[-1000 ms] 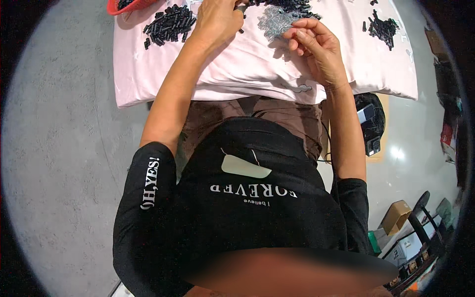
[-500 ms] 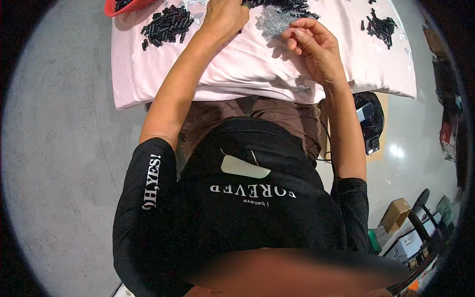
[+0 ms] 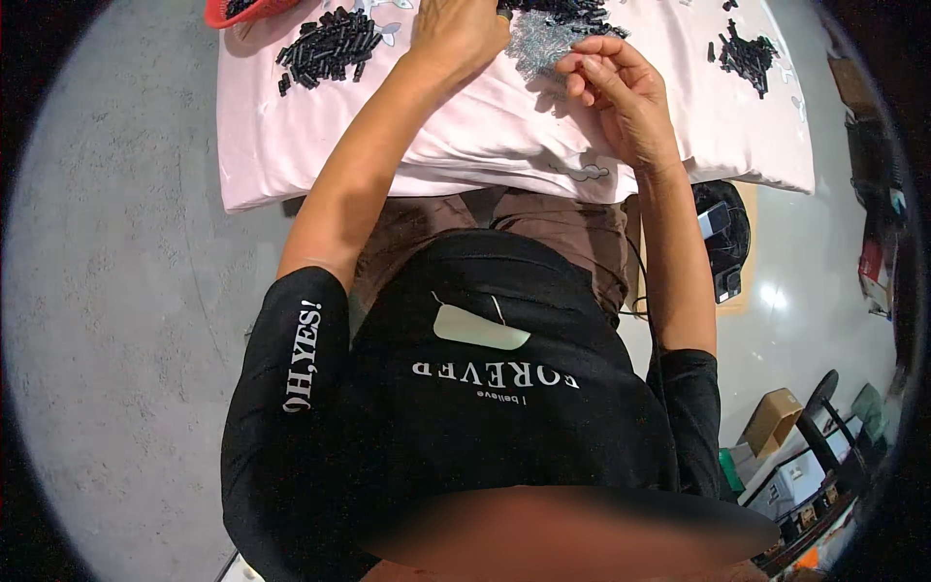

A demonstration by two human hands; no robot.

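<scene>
- Small silvery parts (image 3: 538,48) lie in a heap on the pink cloth (image 3: 465,136), at the top middle of the view, between the two hands.
- Left hand (image 3: 456,34) rests knuckles-up at the heap's left edge; its fingers run out of view, so I cannot tell their grip.
- Right hand (image 3: 621,92) is curled narrow just right of the heap, fingertips pinched together; what they pinch is too small to tell.
- Black parts (image 3: 330,47) sit in a pile to the left, a second black pile (image 3: 747,53) to the right, a red tray (image 3: 242,10) at the top left corner.
- Cloth covers the desk; grey concrete floor (image 3: 116,291) lies around, with a cardboard box (image 3: 771,419) at the lower right.
- Compared with a second ago, the left hand has slid further up, past the picture's edge; the right hand has kept its place.
</scene>
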